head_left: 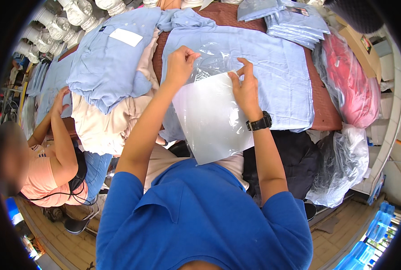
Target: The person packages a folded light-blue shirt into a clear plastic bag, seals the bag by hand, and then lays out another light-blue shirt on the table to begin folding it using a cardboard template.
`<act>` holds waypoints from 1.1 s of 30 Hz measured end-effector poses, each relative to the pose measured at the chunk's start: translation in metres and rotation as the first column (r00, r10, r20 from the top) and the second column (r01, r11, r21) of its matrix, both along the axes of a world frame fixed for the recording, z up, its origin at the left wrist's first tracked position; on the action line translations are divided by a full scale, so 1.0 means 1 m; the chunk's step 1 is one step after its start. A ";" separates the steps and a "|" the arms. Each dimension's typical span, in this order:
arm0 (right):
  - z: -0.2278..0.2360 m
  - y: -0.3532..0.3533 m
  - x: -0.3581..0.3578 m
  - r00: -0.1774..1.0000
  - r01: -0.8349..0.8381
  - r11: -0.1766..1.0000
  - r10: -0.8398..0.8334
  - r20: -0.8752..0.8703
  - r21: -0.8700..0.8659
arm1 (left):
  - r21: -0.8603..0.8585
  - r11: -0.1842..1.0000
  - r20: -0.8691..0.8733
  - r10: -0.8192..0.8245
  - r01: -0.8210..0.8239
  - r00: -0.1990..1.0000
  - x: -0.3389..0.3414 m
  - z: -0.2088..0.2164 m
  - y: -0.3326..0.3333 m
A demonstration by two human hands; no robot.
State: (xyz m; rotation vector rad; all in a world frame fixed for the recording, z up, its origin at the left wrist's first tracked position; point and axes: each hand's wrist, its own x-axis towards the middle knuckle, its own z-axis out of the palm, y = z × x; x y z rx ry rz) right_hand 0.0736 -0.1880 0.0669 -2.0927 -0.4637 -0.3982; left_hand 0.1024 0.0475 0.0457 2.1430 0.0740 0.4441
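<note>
My left hand (181, 67) pinches the upper left edge of a clear plastic bag (213, 57) between thumb and fingertips. At the bag's right side, my right hand (246, 90), with a black watch on the wrist, grips it near the top corner of a white sheet (211, 117). The sheet looks to be inside the bag and hangs tilted over my lap. Beneath and beyond both hands, a light blue cloth garment (281, 81) lies spread flat on the table.
Folded blue shirts (119, 58) are piled at the left on beige cloth (101, 128). Bagged blue shirts (295, 24) lie at the far right, beside a red bundle in plastic (349, 81). A co-worker (52, 166) sits at the left. A brown cover (324, 112) shows on the table.
</note>
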 end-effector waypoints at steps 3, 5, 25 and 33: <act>-0.003 -0.009 0.006 0.998 0.012 1.000 -0.012 -0.060 0.005 | -0.684 0.729 -0.228 -0.199 -0.011 0.953 0.005 0.011 0.031; -0.008 -0.014 0.009 0.998 0.022 1.000 -0.022 -0.054 -0.008 | -0.761 0.643 -0.254 -0.175 -0.085 0.951 0.006 0.017 0.043; -0.007 0.000 -0.002 0.999 0.033 0.998 -0.035 -0.039 -0.051 | 0.023 1.000 -0.197 -0.010 0.015 0.980 -0.002 -0.019 0.008; -0.021 -0.020 0.008 0.993 0.079 0.996 -0.083 -0.079 -0.049 | -0.556 0.831 -0.398 -0.274 0.008 0.875 0.004 -0.012 0.062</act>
